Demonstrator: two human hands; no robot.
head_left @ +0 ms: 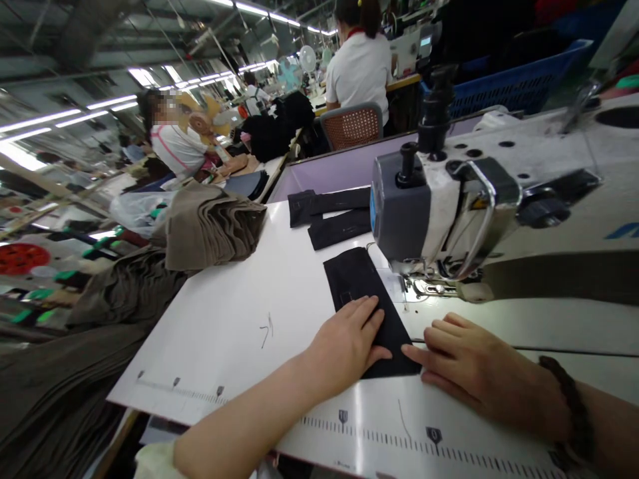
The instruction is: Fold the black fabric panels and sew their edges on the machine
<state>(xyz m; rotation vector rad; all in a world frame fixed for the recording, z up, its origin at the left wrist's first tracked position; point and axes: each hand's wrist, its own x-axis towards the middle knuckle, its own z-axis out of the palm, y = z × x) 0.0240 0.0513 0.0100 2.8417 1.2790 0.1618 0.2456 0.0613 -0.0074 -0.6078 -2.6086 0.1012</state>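
White metal and grey casing are making up the sewing machine (549, 159), which is standing beyond our right hand (469, 362). Under both hands the pale table (224, 332) is stretching away. Brown cloth (212, 229) is sitting in a folded stack beyond our left hand (344, 342), off to its left. Black fabric (397, 329) is lying flat beneath that hand, reaching past its fingertips; farther out, black strips (342, 229) are lying near the machine. Our left hand is resting palm-down, thumb apart. Our right is bending its fingers, the index touching the fabric's edge; whether it is pinching, we cannot tell. A dark bracelet (569, 406) is circling our right wrist.
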